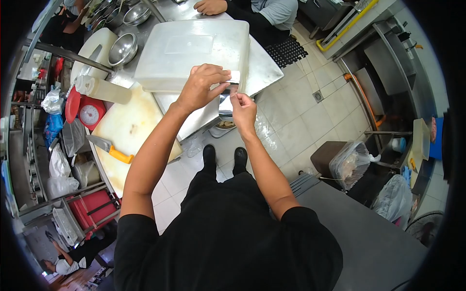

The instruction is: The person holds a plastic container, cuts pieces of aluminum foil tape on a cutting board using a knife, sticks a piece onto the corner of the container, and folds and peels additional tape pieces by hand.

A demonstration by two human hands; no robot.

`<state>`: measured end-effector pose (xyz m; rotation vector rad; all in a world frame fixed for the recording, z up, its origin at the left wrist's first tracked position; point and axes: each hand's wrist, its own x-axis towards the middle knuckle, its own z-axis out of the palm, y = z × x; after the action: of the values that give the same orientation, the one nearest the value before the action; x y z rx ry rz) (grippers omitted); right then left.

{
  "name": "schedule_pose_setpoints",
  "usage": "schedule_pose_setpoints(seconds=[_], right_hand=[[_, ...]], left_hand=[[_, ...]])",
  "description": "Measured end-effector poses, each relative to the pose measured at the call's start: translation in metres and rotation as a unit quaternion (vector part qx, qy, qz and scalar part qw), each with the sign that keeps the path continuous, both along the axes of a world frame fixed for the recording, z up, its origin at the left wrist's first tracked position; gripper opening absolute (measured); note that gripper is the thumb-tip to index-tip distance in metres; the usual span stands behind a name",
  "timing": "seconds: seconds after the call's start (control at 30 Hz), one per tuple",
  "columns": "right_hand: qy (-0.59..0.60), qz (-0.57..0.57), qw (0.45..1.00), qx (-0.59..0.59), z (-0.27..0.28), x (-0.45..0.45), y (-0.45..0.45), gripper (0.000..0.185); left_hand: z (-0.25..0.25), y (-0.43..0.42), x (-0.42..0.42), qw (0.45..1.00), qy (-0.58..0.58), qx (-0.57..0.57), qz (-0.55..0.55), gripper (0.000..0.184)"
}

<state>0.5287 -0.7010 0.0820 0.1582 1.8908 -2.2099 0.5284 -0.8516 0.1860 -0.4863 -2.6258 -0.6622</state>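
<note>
A large translucent plastic box (167, 53) with a lid sits on the steel table (264, 72). At its near right corner my left hand (206, 85) has its fingers bent over a small white piece (235, 76), with the thumb pointing toward my right hand. My right hand (243, 109) is closed in a pinch just below that piece; what lies between its fingertips is too small to name. A shiny silver surface (225, 104) shows between the two hands, at the table's edge.
A cutting board (131, 123) holds a knife with a yellow handle (120, 155). Beside it are a red scale (91, 111), a cloudy bottle (109, 91) and steel bowls (123, 49). Another person's hand (210, 7) rests beyond the box. A grey surface (349, 233) is at right.
</note>
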Motion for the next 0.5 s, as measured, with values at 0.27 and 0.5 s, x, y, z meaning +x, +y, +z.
schedule_pose_setpoints(seconds=[0.27,0.5], right_hand=[[0.009,-0.005,1.0,-0.007,-0.0009,0.0007,-0.0014,0.02],[0.005,-0.006,0.999,-0.039,0.0017,0.0056,-0.0001,0.019]], left_hand=[[-0.0017,-0.0002,-0.0015,1.0,0.012,0.007,-0.005,0.014],[0.001,0.0013,-0.0009,1.0,0.008,0.004,0.002,0.016]])
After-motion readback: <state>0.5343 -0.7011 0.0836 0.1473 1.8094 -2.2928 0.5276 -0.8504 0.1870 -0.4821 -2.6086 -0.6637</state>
